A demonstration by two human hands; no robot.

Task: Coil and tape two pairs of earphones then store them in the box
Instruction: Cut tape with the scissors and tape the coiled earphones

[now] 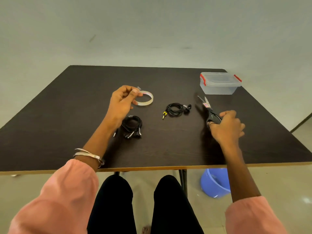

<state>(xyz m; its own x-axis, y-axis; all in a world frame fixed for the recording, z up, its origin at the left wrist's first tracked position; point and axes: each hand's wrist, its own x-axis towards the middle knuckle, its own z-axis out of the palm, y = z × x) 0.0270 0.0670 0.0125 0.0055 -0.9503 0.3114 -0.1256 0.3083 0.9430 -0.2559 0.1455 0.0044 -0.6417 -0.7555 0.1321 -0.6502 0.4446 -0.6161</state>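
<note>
Nearest me on the dark tabletop (pixel 50 135), just under my left wrist, lies the first pair of earphones (pixel 132 126), wound into a black coil with its buds and plug sticking out toward me. I cannot tell whether any tape is on it yet. A little farther out and toward the middle sits the second pair of earphones (pixel 176 109), also coiled, its yellow-marked plug pointing my way.

My right hand (pixel 227 128) has its grip wrapped round the black handles of the scissors (pixel 209 110), blades parted and pointing away from me. My left hand (pixel 122 103) is lifted above the tabletop, its grip pinched on the near edge of the roll of clear tape (pixel 145 99), with a short tab of tape standing up by my fingertips.

So I judge I am at the taping step: both coils look wound, neither is stored. Next I need to draw out a short strip, bring the scissors across to snip it, and wrap it round a coil without letting the loops spring loose.

Farthest off, at the right corner, stands the clear box (pixel 219 85), lid on with its red clips; it must be opened before anything goes in.
</note>
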